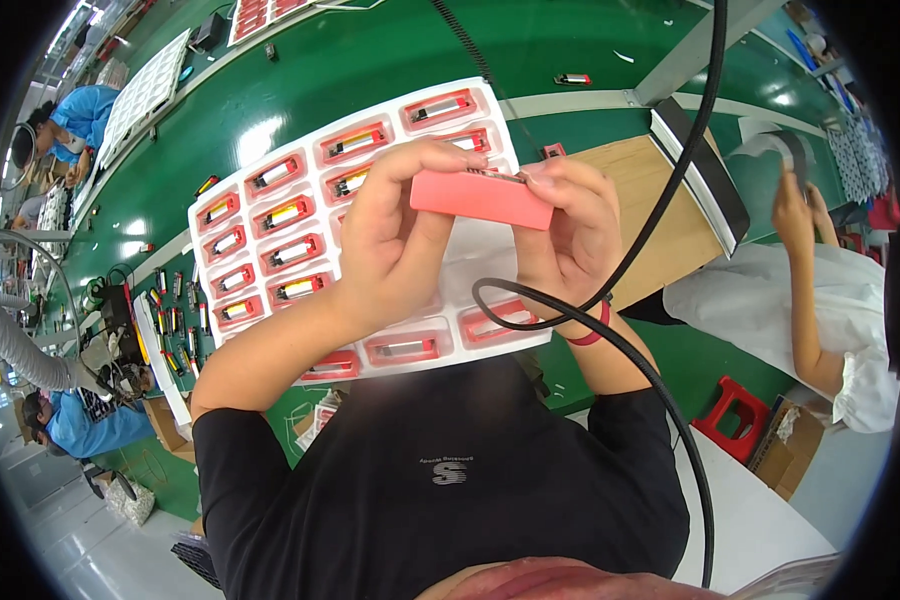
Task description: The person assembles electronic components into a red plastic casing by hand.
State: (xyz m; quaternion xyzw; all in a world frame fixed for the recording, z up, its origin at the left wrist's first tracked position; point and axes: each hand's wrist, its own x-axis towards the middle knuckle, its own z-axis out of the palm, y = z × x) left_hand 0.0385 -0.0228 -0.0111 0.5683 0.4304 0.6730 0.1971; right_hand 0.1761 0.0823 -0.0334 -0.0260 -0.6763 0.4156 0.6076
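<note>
1. Plainly, both hands meet over the middle of the scene, holding a flat coral-pink rectangular plastic case [482, 197] level between them, well above the tray.
2. The left hand [390, 240] curls its grip around the case's left end, thumb over the top edge and fingers pressed together beneath, likely to steady it.
3. The right hand [570, 235], a red band [592, 335] at its wrist, pinches the right end, fingertips close to a small metal part at the case's far edge.
4. Under the hands lies a white moulded plastic tray [270, 215] with red-rimmed pockets, each holding a small metal module, on the green table [370, 60].
5. A black cable [660, 200] loops across the right wrist.
6. On the right, another person in white [820, 300] works apart.
</note>
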